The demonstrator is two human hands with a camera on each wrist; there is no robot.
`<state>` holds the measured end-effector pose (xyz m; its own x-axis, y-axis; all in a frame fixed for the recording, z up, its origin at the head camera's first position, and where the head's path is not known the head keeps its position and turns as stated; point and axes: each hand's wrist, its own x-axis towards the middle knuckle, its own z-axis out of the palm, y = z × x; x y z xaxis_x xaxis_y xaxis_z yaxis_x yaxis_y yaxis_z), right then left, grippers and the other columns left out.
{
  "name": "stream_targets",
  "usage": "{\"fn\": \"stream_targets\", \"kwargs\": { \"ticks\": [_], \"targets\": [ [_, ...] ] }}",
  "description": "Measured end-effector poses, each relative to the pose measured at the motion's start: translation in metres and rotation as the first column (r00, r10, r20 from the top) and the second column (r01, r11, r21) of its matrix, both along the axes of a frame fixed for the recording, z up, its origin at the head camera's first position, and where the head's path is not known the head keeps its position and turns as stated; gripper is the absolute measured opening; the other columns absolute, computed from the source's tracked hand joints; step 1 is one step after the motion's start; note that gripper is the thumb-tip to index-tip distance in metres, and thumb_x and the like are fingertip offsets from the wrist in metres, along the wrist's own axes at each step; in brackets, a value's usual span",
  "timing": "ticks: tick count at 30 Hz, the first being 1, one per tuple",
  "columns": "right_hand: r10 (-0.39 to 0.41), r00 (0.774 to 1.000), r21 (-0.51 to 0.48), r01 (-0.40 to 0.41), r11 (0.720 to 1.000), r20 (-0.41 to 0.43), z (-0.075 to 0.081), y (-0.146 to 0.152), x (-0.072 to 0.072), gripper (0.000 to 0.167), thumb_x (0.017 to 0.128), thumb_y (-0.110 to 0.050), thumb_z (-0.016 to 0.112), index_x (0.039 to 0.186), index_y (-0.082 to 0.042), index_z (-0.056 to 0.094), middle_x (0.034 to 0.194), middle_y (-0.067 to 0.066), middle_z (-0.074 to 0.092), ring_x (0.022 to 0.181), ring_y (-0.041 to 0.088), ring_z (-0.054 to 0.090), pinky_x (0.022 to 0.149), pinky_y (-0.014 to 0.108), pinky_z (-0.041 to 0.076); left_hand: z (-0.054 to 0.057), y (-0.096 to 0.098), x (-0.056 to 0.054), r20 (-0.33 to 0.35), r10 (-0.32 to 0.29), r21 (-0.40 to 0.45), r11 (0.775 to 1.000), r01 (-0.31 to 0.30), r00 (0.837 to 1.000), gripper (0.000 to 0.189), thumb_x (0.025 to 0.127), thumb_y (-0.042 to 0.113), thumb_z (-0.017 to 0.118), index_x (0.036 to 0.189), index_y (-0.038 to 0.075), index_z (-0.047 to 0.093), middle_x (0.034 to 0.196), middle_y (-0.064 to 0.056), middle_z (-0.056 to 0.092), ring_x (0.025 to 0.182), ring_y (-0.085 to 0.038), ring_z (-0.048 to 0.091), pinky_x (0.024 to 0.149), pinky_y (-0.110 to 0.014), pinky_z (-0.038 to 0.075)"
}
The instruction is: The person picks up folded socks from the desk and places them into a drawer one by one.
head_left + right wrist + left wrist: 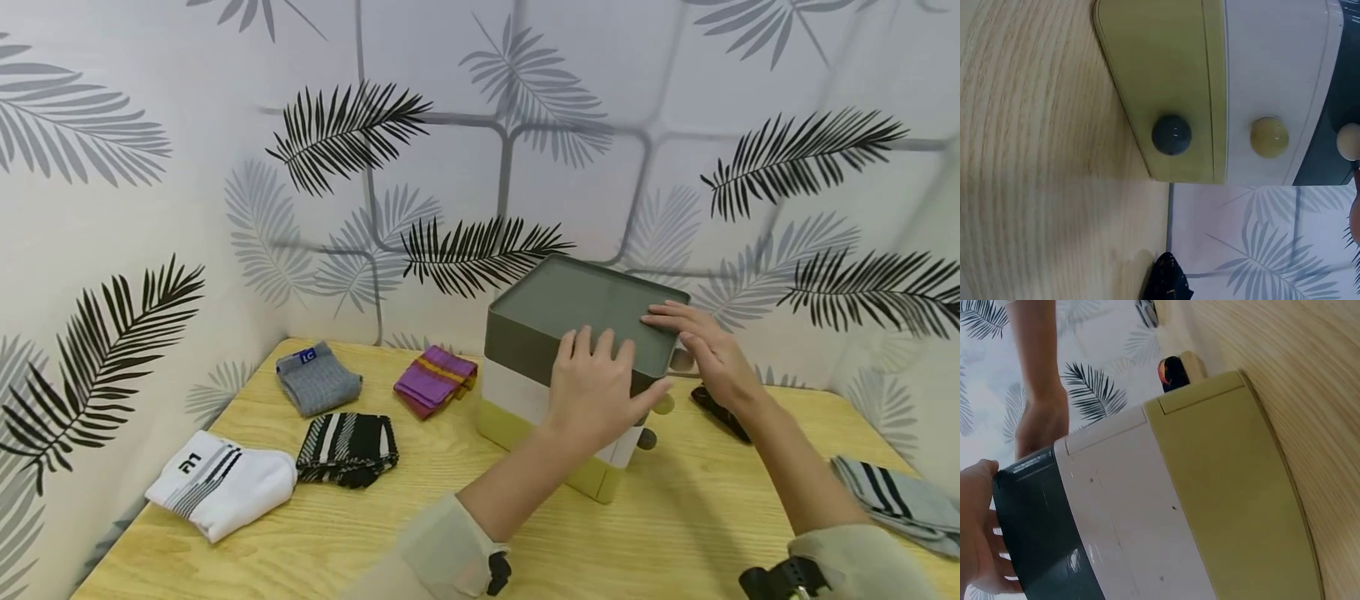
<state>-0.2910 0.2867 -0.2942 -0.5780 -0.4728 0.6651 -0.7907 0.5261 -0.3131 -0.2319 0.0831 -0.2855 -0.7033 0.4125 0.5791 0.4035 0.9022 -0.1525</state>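
Note:
A small three-drawer box (517, 382) stands on the table, its tiers dark green, white and yellow-green from top to bottom. My left hand (592, 392) lies across its near upper edge, with straight fingers on the dark green top. At the right upper edge rests my right hand (708, 354), fingers extended over the top and the thumb close to the top knob (1349, 142). Below that are a yellow knob (1269, 137) and a dark grey knob (1171, 135). All drawers look closed; their contents are hidden.
Left of the box lie a grey sock (318, 382), a purple sock (433, 382), a black-and-white sock (348, 450) and a white sock (228, 483), all folded. To the right are a dark item (720, 412) and grey striped socks (900, 504). A leaf-patterned wall covering (450, 183) stands behind.

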Motion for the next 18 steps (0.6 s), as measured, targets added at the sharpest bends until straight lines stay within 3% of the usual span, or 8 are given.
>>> {"fn": "stream_targets", "kwargs": {
  "ticks": [6,18],
  "targets": [
    [-0.02,0.997,0.006,0.021,1.0,-0.081,-0.006,0.002,-0.006,0.034,0.095,-0.004,0.036,0.121,-0.001,0.058,0.129,0.02,0.048,0.127,0.036,0.031,0.1,0.056,0.021,0.003,0.012,0.003,0.056,0.089,0.009,0.996,-0.09,0.994,0.066,0.089,0.067,0.022,0.124,0.024,0.058,0.126,0.0,0.054,0.118,-0.025,0.044,0.097,-0.04,0.03],
    [-0.032,0.985,0.039,0.039,0.998,-0.17,-0.005,0.001,0.002,0.032,0.099,-0.013,0.039,0.121,-0.005,0.06,0.126,0.018,0.051,0.12,0.035,0.04,0.099,0.051,0.027,0.003,-0.004,-0.002,0.051,-0.01,-0.003,1.0,0.01,0.999,0.063,0.088,0.068,0.025,0.127,0.028,0.057,0.127,0.002,0.053,0.118,-0.022,0.044,0.095,-0.04,0.031]
  ]
}}
